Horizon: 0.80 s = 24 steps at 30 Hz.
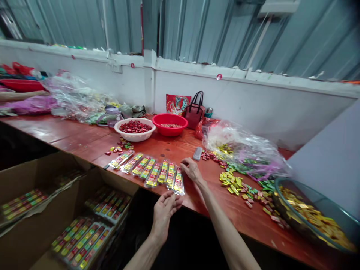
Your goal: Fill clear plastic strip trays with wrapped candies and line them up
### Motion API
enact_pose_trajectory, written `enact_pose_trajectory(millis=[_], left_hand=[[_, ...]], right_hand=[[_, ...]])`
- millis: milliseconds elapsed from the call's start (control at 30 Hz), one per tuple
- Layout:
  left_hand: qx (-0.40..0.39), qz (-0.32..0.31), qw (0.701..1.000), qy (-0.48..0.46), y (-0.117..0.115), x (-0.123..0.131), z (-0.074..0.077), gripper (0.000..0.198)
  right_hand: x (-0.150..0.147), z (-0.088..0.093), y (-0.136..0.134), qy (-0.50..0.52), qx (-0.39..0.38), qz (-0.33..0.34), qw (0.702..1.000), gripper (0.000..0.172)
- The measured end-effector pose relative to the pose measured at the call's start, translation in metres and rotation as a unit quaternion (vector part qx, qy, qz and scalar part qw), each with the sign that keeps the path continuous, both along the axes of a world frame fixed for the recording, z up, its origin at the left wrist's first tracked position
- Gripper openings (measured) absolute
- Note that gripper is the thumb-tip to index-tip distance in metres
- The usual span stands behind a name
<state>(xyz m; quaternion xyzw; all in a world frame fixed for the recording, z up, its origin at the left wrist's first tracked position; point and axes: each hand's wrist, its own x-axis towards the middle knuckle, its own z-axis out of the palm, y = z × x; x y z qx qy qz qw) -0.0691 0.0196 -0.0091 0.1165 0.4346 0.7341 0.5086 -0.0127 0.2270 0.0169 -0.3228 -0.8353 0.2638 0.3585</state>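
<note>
Hovering right fingers (186, 164), just beside packet strip (178, 181)

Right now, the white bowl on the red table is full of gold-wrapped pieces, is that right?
No: the head view shows the white bowl full of red-wrapped pieces, not gold ones. The gold-wrapped pieces lie in the large round basin at the table's right end.

Basically the row of candy strips (149, 173) on the bench (70, 129) is your landmark: two bowls (134, 134) sit behind it, loose sweets (233, 183) and a plastic bag (244, 150) lie to its right, a sweet-filled basin (315, 197) sits past those, and a cardboard box (36, 187) of more strips (81, 240) sits front-left.
</note>
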Motion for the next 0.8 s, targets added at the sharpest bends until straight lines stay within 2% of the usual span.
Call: enact_pose_trajectory(millis=[100,200,300,367,533,667,800], left_hand=[[0.009,0.004,1.0,0.01,-0.006,-0.001,-0.006,0.045],[-0.008,0.023,0.999,0.029,-0.014,-0.009,-0.013,0.051],[-0.022,0.057,0.997,0.056,-0.025,-0.026,-0.017,0.055],[-0.023,0.077,0.994,0.072,-0.033,-0.04,-0.018,0.055],[-0.036,0.098,0.992,0.075,-0.048,-0.066,-0.023,0.056],[-0.05,0.089,0.992,0.068,-0.056,-0.069,-0.034,0.057],[-0.059,0.079,0.993,0.063,-0.061,-0.071,-0.043,0.057]], right_hand=[[0.018,-0.007,-0.009,0.041,-0.012,-0.059,0.997,0.032],[0.038,-0.024,-0.021,0.046,-0.042,-0.089,0.994,0.047],[0.049,-0.041,-0.032,0.026,-0.068,-0.092,0.993,0.055],[0.049,-0.044,-0.038,0.016,-0.06,-0.081,0.995,0.055],[0.031,-0.028,-0.049,-0.058,-0.061,-0.048,0.995,0.054],[0.017,-0.017,-0.057,-0.072,-0.067,-0.041,0.994,0.052],[0.006,-0.015,-0.062,-0.067,-0.072,-0.04,0.994,0.048]])
